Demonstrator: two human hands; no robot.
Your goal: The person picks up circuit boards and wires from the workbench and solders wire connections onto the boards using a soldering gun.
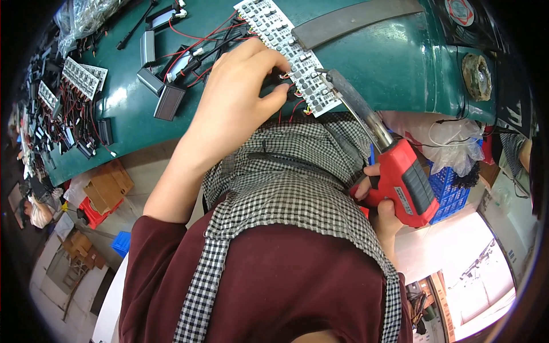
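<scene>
Green desk (394, 86), near edge: soldering gun (403, 180) was grasped by right hand (387, 217); left hand (240, 88), grip unclear; circuit-board panel (307, 73) wires (295, 107) best steadied.

This is an electronics assembly workshop. A red soldering gun (409, 183), a white circuit-board panel (293, 54) and a heap of wired components (70, 135) on the green desk (389, 74) show it.

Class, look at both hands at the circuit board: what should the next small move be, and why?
I'd probably steady the left hand before moving the red soldering gun. The right hand grips the gun, its front end reaching the white circuit board, while the left fingertips sit close by, at the edge where thin wires meet the board.
</scene>
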